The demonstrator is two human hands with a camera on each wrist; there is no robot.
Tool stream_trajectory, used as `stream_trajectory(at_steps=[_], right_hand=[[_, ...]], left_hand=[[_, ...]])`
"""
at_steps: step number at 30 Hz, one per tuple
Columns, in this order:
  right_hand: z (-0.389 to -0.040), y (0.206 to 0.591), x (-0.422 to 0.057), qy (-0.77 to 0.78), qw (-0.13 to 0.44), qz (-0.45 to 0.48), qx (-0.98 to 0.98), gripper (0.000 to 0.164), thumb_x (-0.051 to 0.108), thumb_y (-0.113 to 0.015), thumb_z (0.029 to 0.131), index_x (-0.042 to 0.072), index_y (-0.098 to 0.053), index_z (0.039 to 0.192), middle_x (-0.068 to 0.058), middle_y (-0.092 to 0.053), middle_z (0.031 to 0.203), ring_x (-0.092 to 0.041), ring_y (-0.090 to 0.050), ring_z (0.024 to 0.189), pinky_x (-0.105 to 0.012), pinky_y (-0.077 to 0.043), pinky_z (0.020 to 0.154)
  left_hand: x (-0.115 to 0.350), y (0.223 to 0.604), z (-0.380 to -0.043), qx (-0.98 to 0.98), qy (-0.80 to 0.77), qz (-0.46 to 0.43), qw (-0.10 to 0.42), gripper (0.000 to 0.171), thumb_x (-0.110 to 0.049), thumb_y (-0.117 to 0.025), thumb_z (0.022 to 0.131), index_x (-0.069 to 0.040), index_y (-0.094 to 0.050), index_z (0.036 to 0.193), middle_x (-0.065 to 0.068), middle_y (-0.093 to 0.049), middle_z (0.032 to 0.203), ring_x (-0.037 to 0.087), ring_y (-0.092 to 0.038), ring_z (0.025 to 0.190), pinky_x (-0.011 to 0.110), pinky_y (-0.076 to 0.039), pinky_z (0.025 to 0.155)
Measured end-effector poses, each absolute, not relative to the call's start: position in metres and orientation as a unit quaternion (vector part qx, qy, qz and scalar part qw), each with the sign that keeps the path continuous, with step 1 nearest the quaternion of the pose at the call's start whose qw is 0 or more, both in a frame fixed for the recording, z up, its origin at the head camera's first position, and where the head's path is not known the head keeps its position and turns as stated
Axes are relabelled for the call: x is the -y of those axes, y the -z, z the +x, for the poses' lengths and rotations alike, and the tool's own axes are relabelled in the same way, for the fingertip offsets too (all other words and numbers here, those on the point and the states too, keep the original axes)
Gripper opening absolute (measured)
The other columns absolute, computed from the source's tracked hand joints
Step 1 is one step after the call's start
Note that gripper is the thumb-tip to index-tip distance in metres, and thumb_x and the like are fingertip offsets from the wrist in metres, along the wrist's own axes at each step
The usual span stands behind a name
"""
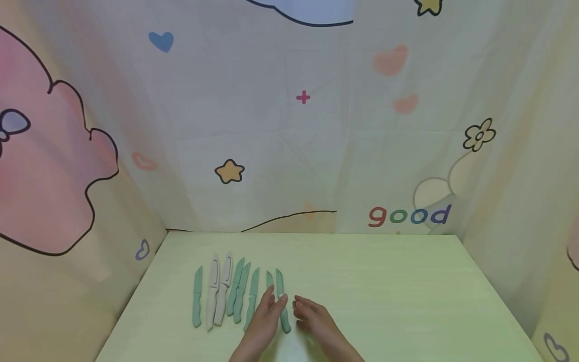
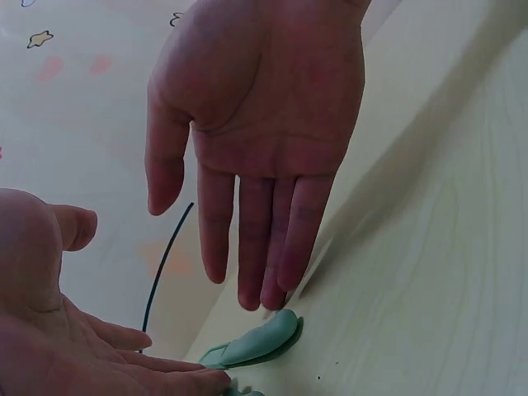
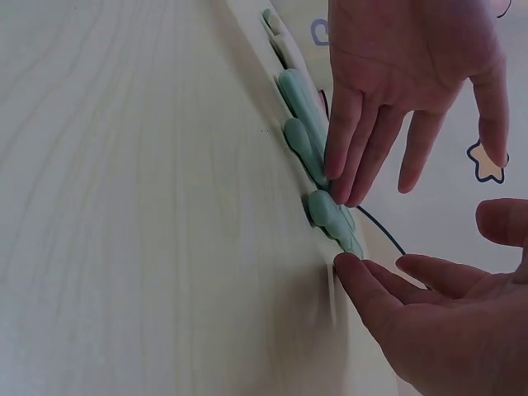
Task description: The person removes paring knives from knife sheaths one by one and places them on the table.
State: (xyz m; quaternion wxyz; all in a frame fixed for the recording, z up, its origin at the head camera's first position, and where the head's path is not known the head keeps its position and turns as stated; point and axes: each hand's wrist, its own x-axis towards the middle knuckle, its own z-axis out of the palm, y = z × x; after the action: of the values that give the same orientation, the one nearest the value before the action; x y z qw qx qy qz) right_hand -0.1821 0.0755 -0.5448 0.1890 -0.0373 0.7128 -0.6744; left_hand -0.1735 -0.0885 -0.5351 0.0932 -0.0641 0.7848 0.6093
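- Patterned backdrop (image 1: pixel 271 115): beyond both hands.
- Pale table (image 1: pixel 389 291): beneath both hands.
- Left hand (image 1: pixel 266 315): fingers straight, wide; from my remote feed I can't tell if it touches a knife.
- Right hand (image 1: pixel 316 319): I read it as wide too, fingers extended, facing the left.
- Two white knives (image 1: pixel 211 306): left of left hand.
- Six green knives (image 1: pixel 197 296): mostly left of left hand, some partly behind it; rightmost between hands.

The left hand (image 1: pixel 264 318) and right hand (image 1: pixel 318 323) are bare, as are both forearms (image 1: pixel 248 349). The fingers (image 2: pixel 216 235) are slender with rounded tips; the thumbs (image 2: pixel 167 165) look shorter and broader. Creases line the right palm (image 2: pixel 285 107), which is fuller at the thumb's base.
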Motion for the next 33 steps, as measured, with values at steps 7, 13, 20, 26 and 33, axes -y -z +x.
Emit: stream_trajectory(at_steps=[7,13,20,26,33], right_hand=[[-0.180,0.545,-0.069,0.685,0.200,-0.045,-0.699,0.052,0.032,-0.050,0.099,-0.002,-0.046,0.139,-0.022,-0.050,0.138,-0.033,-0.050,0.118,-0.059,-0.039,0.104],[-0.180,0.546,-0.066,0.699,0.211,-0.060,-0.680,0.053,0.033,-0.049,0.100,-0.003,-0.046,0.139,-0.018,-0.051,0.138,-0.032,-0.049,0.120,-0.059,-0.038,0.105],[-0.182,0.550,-0.064,0.719,0.202,-0.045,-0.663,0.046,0.022,-0.047,0.101,-0.010,-0.047,0.134,-0.020,-0.055,0.133,-0.028,-0.053,0.114,-0.053,-0.043,0.103],[-0.180,0.553,-0.065,0.728,0.168,-0.020,-0.664,0.042,0.013,-0.048,0.099,-0.015,-0.048,0.131,-0.025,-0.056,0.128,-0.026,-0.058,0.106,-0.044,-0.051,0.097],[-0.180,0.549,-0.067,0.732,0.157,-0.022,-0.663,0.041,0.011,-0.050,0.097,-0.014,-0.049,0.130,-0.028,-0.054,0.130,-0.024,-0.060,0.105,-0.040,-0.053,0.094]], left_hand=[[0.085,0.535,-0.172,-0.778,-0.616,-0.068,0.103,0.096,-0.072,-0.048,0.087,-0.006,-0.021,0.152,0.034,-0.029,0.147,0.043,-0.027,0.133,0.068,-0.029,0.106],[0.083,0.533,-0.171,-0.777,-0.618,-0.061,0.101,0.095,-0.070,-0.048,0.088,-0.006,-0.020,0.152,0.036,-0.030,0.146,0.044,-0.029,0.131,0.068,-0.031,0.105],[0.083,0.537,-0.175,-0.772,-0.626,-0.055,0.099,0.089,-0.061,-0.054,0.091,-0.005,-0.021,0.152,0.035,-0.032,0.144,0.043,-0.031,0.130,0.066,-0.034,0.105],[0.084,0.541,-0.178,-0.763,-0.639,-0.035,0.093,0.071,-0.019,-0.061,0.095,-0.001,-0.020,0.151,0.037,-0.035,0.142,0.042,-0.039,0.126,0.056,-0.047,0.097],[0.082,0.548,-0.184,-0.795,-0.604,-0.030,0.049,0.072,0.004,-0.064,0.086,0.005,-0.026,0.147,0.028,-0.053,0.129,0.031,-0.055,0.110,0.049,-0.051,0.093]])
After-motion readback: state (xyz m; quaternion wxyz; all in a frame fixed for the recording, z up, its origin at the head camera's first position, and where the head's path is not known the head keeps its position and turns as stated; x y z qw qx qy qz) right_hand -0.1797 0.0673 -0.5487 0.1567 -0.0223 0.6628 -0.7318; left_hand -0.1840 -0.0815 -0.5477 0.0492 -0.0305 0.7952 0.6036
